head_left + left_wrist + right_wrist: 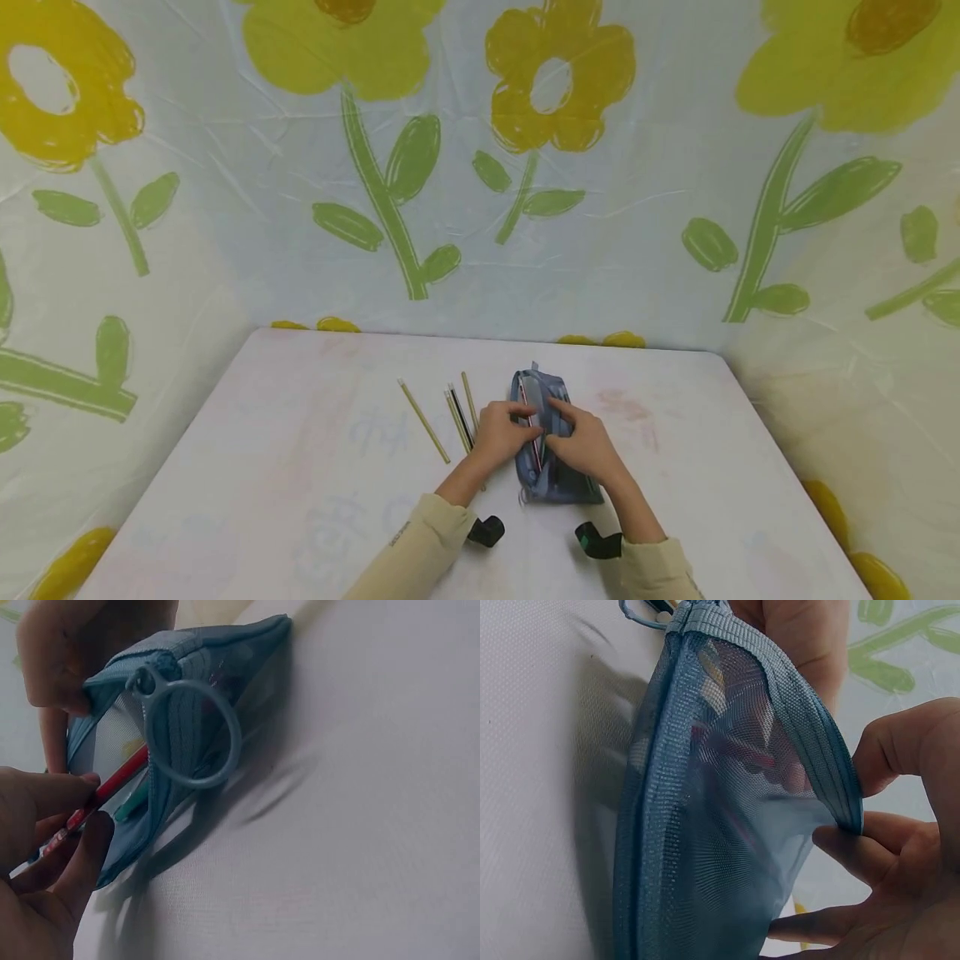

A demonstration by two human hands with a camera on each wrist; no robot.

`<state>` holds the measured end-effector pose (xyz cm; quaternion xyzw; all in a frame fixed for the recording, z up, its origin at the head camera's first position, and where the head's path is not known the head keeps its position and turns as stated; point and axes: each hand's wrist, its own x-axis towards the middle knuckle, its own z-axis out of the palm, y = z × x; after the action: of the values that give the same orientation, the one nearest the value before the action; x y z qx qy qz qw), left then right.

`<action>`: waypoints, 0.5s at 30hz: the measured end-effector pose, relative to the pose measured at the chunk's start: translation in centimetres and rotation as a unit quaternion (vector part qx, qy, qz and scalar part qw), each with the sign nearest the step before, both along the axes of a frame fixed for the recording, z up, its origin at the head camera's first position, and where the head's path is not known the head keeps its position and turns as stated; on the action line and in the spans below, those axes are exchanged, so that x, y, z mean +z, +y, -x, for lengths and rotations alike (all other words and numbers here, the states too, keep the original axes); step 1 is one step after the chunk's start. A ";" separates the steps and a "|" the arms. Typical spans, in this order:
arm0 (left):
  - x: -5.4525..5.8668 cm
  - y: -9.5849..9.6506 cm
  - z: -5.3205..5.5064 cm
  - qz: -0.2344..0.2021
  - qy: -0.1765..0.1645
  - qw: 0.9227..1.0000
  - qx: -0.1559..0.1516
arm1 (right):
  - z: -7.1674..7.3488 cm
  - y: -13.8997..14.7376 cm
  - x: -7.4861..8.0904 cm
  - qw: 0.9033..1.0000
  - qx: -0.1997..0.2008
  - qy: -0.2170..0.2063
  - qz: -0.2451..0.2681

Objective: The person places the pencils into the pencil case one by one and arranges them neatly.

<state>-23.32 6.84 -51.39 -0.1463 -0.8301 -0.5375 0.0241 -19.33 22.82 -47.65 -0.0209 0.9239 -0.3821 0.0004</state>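
A blue mesh zip pencil case (557, 490) lies on the table with its mouth held open. My left hand (501, 435) is at the opening, thumb and fingers pinching a red pencil (121, 778) that runs into the case. Opposite it, my right hand (587, 446) grips the zip edge (832, 776) between thumb and fingers and pulls that side outward. Inside the case a green item (133, 801) shows beside the red pencil. From the zipper hangs a blue ring pull (234, 742).
Left of the case, a gold pencil (424, 422) lies apart on the white table (247, 467). A black pencil (460, 413) and other gold pencils lie closer in, partly behind my left hand. Flower-printed cloth (600, 258) surrounds the table.
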 end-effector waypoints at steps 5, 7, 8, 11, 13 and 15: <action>0.2 -0.4 0.1 0.012 0.002 1.000 -0.016 | 0.0 0.0 0.0 1.000 -0.005 -0.004 -0.007; 0.4 -0.4 0.1 0.014 -0.005 1.000 -0.018 | 0.0 0.0 -0.1 1.000 -0.007 -0.003 -0.012; 0.5 -0.5 0.2 0.017 -0.006 1.000 -0.019 | 0.0 0.0 -0.1 1.000 -0.006 -0.003 -0.014; 0.9 -0.5 0.4 0.031 0.000 0.999 -0.019 | 0.0 0.0 -0.1 1.000 -0.002 0.000 -0.012; 1.1 -0.4 0.6 0.051 0.013 0.998 -0.018 | 0.0 0.0 -0.1 1.000 -0.002 0.003 -0.008; 1.2 -0.3 0.7 0.071 0.024 0.997 -0.016 | 0.0 -0.1 -0.2 1.000 -0.003 0.003 -0.007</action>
<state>-24.07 6.52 -50.14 -0.1736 -0.8631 -0.4735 0.0247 -19.33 22.74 -47.81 -0.0196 0.9267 -0.3753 -0.0035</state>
